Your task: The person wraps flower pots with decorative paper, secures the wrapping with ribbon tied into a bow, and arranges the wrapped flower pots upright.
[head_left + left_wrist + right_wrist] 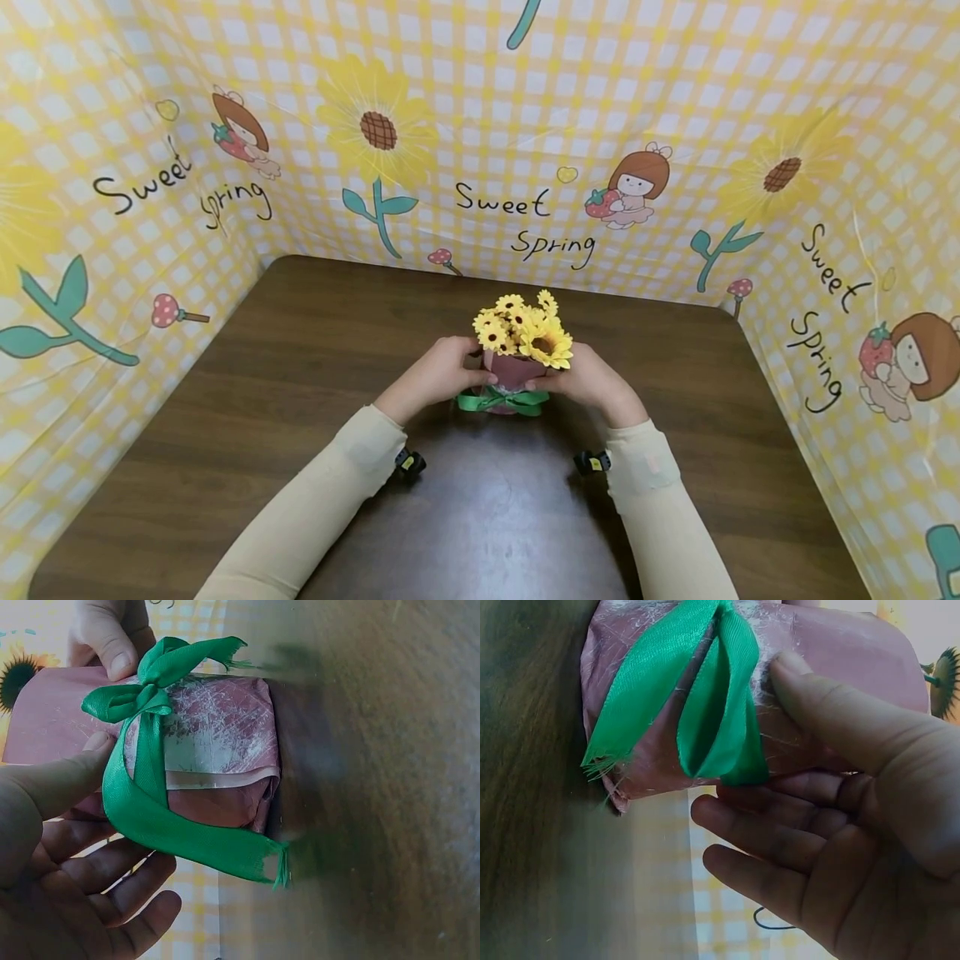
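Note:
A small bouquet of yellow flowers (517, 325), wrapped in dusty pink paper (217, 735), stands upright at mid-table in the head view. Around the wrapping a green ribbon (191, 836) is tied in a bow, its ends frayed. My left hand (442, 371) holds the bouquet from the left, thumb on the front of the paper beside the bow. From the right my right hand (588, 375) grips it, its thumb also on the front. Whitish creases mark the paper near the bow. The far side of the wrapping is hidden.
The bouquet's base meets a dark brown wooden table (225, 400). Yellow checked cloth (480, 150) printed with sunflowers and girls rises along the back and both sides. Small black cameras sit at the left wrist (409, 462) and right wrist (592, 462).

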`<action>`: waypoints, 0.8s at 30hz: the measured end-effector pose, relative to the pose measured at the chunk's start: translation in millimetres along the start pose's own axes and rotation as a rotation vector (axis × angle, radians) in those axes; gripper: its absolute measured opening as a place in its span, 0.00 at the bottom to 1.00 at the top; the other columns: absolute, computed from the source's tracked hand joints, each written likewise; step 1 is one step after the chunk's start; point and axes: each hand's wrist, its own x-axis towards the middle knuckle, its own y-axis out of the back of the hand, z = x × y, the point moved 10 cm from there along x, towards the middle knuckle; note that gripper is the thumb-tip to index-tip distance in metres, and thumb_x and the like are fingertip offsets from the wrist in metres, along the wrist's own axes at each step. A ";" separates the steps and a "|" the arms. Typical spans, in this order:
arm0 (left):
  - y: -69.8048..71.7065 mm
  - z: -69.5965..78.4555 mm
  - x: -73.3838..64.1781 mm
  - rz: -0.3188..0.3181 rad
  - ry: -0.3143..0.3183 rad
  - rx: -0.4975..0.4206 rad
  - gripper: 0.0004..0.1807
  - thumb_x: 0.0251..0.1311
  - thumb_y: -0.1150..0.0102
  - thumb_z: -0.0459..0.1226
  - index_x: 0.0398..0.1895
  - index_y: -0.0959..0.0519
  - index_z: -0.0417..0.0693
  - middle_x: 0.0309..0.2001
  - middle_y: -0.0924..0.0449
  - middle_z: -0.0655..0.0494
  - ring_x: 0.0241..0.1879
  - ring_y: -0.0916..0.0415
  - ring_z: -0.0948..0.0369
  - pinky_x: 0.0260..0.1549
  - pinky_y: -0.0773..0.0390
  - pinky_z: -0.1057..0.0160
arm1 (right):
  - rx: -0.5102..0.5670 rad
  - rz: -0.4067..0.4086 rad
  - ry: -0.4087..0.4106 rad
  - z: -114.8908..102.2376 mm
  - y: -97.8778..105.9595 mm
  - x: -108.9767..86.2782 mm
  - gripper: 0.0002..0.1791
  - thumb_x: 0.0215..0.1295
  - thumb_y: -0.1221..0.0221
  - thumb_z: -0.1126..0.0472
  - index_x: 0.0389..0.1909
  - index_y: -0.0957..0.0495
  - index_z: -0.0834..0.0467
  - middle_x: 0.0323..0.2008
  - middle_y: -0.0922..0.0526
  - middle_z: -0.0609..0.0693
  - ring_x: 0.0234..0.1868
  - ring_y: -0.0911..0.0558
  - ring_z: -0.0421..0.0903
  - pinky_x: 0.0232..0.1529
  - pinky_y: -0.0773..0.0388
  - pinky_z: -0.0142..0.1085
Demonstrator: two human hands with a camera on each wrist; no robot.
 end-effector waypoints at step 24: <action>-2.4 1.6 8.1 -0.036 -0.032 0.008 0.23 0.64 0.31 0.49 0.57 0.19 0.48 0.59 0.17 0.49 0.63 0.23 0.51 0.62 0.24 0.49 | -0.013 0.002 -0.026 11.4 -1.0 -1.2 0.37 0.59 0.26 0.49 0.68 0.26 0.51 0.61 0.18 0.51 0.61 0.20 0.50 0.61 0.23 0.52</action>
